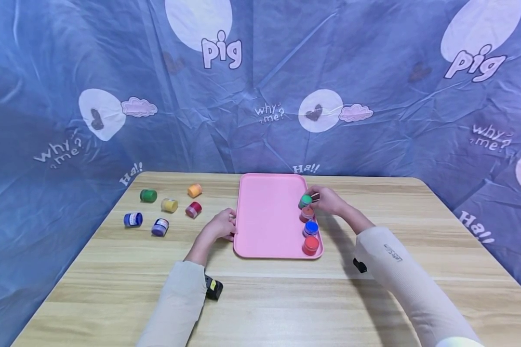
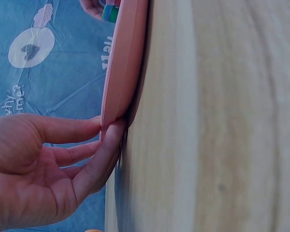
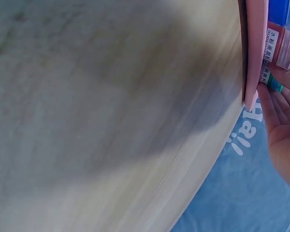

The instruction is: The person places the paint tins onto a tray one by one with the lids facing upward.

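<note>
Pinching green-lidded jar with right fingers, gripping pink tray with left fingers

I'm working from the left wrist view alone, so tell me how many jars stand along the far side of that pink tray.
Observer: The head view shows four jars in a row along the right side of the pink tray.
Operator: Tell me which jar ends that row nearest the camera.
Observer: The red jar, by the tray's near right corner.
Operator: Now report what is on the table beyond the left hand.
Observer: Six more jars, spread over the table to the left of the tray.
</note>
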A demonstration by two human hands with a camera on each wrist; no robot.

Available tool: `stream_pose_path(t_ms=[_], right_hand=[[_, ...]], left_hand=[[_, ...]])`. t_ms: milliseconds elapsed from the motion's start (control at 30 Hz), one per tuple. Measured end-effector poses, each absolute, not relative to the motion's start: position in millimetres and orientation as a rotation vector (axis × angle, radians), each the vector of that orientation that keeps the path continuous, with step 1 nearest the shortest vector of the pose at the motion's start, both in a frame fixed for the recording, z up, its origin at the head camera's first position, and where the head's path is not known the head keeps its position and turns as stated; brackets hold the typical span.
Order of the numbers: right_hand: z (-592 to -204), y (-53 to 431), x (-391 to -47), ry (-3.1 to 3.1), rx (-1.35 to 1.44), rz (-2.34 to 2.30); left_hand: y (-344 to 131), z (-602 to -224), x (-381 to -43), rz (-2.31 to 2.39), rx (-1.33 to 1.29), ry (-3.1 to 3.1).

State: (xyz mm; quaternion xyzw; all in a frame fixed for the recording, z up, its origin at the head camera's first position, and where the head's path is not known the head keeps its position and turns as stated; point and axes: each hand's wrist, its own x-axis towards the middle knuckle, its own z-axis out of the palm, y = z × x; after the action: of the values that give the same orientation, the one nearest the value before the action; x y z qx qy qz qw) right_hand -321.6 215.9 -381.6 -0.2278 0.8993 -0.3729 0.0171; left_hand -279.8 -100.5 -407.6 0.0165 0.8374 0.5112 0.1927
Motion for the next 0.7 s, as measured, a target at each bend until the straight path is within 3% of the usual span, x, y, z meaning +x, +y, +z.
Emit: stream_pose_path(t_ms=[700], right_hand=[[-374, 223, -315, 2.833, -0.797, -1.051]], left_hand=[[-96, -409, -282, 1.402, 0.051, 2.338]])
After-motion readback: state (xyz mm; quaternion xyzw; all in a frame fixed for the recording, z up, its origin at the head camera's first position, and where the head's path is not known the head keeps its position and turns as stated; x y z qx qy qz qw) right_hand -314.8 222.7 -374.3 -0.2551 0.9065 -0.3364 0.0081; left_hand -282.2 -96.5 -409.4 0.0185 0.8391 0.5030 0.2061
